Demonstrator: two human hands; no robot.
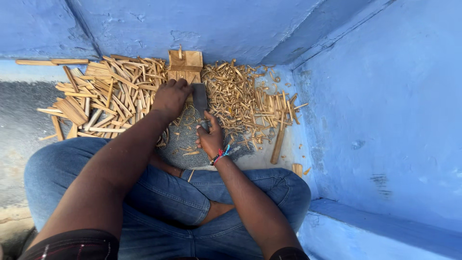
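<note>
The left hand [171, 97] is closed over a piece of wood held against the small wooden block [185, 65] by the blue wall. The right hand [210, 137] grips the handle of a flat-bladed knife [199, 98], blade just beside the left hand. Wooden sticks [106, 96] and curled shavings [240, 96] lie either side.

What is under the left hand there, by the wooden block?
The left hand presses down in front of the wooden block, beside the blade held by the right hand. Whatever piece it pins is hidden beneath its fingers.
</note>
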